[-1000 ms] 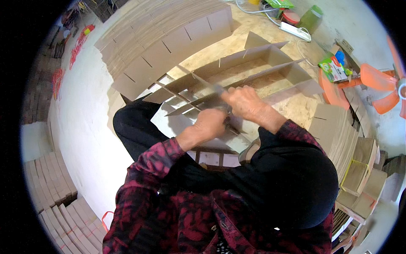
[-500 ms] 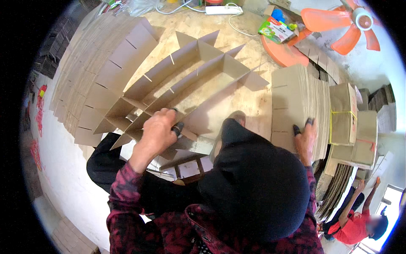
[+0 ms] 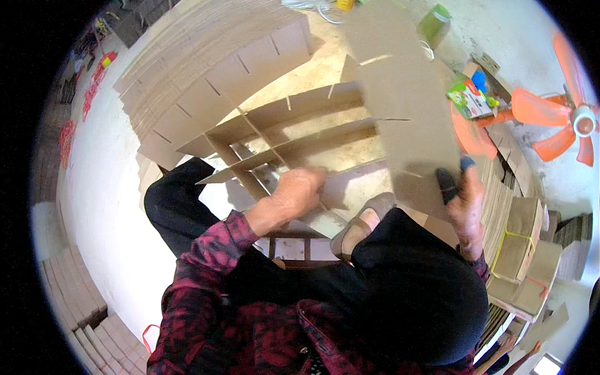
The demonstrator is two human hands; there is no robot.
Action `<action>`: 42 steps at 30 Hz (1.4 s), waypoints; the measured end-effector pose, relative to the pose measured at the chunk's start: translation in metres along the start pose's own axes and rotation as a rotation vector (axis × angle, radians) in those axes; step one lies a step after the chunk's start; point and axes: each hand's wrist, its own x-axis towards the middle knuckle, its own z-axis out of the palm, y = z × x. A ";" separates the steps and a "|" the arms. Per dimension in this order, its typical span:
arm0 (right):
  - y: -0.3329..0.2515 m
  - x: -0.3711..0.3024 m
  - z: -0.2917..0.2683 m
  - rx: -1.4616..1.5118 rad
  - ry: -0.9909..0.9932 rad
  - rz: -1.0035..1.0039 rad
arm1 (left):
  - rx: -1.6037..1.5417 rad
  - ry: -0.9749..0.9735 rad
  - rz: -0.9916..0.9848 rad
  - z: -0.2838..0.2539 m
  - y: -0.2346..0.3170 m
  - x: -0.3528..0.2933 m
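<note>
While the right hand (image 3: 464, 203) had been resting on the right-hand stack of cardboard (image 3: 494, 209) half a second earlier, it now held up a slotted cardboard sheet (image 3: 409, 112), its thumb and a finger clamped on the sheet's lower right edge with dark covers on their tips. That sheet stood in front of the right end of the cardboard grid (image 3: 315, 103), which lay on the wooden surface (image 3: 272, 87) ahead of the person. The left hand (image 3: 295, 192) had stayed at the grid's near side, by the closely crossed strips. The view had swung too, so that the orange fan (image 3: 553, 103) sat farther right and lower, and more of the brown shoe (image 3: 362, 228) showed beyond the black knee.

The left fingers were blurred and turned away behind the back of the hand; whether they pinched a strip or only touched it, I could not tell. The raised sheet hid the grid's far right corner, and its top ran toward the frame's upper edge, smeared by motion. At the lower right, a co-worker's forearms (image 3: 500, 357) were cut off by the fisheye rim, whereas a red top had shown before.
</note>
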 end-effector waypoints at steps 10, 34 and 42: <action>-0.036 0.082 0.052 0.164 -0.302 -0.242 | -0.075 -0.020 -0.021 -0.005 0.006 0.003; -0.014 0.013 0.123 -0.258 -0.189 -0.336 | 0.114 -0.023 -0.026 0.004 -0.002 0.006; 0.120 -0.173 -0.006 -0.884 0.132 0.603 | -0.045 0.202 0.198 -0.032 0.046 0.023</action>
